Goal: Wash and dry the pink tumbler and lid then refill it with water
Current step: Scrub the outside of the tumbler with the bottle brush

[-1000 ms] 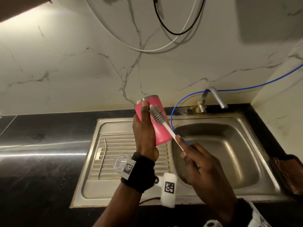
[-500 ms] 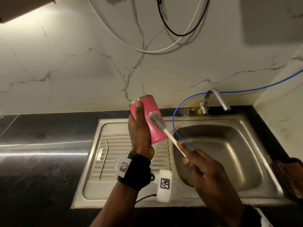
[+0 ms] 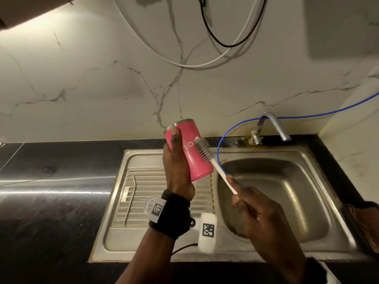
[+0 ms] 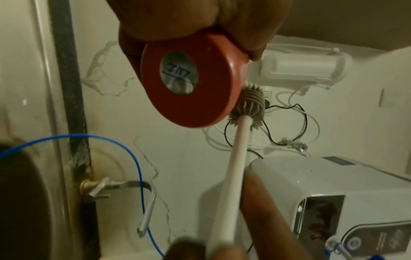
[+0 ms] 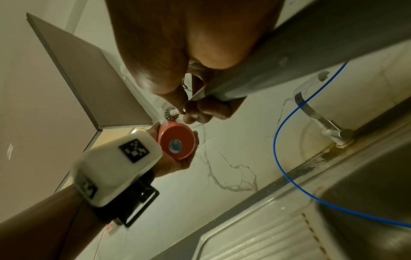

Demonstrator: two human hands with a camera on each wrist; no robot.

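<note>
My left hand (image 3: 176, 171) grips the pink tumbler (image 3: 190, 154) above the drainboard, steel rim tilted up and away. Its round base (image 4: 189, 81) with a silver sticker faces the left wrist camera and shows again as the base (image 5: 176, 141) in the right wrist view. My right hand (image 3: 252, 203) pinches the white handle of a bottle brush (image 3: 221, 175). The grey bristle head (image 3: 203, 148) lies against the tumbler's side, also visible as bristles (image 4: 250, 107). The clear lid (image 3: 150, 204) lies on the drainboard, partly hidden behind my left wrist.
A steel sink (image 3: 287, 201) lies to the right, with a tap (image 3: 272, 128) and a blue tube (image 3: 223, 144) looping into the basin. A bent metal straw (image 3: 130, 199) rests on the ribbed drainboard (image 3: 143, 187). Black counter runs to the left. A brown cloth (image 3: 367, 224) sits at far right.
The tumbler has shifted slightly left and tilted while the brush head slid along its side, from near the rim toward the middle. Both grips are unchanged.
</note>
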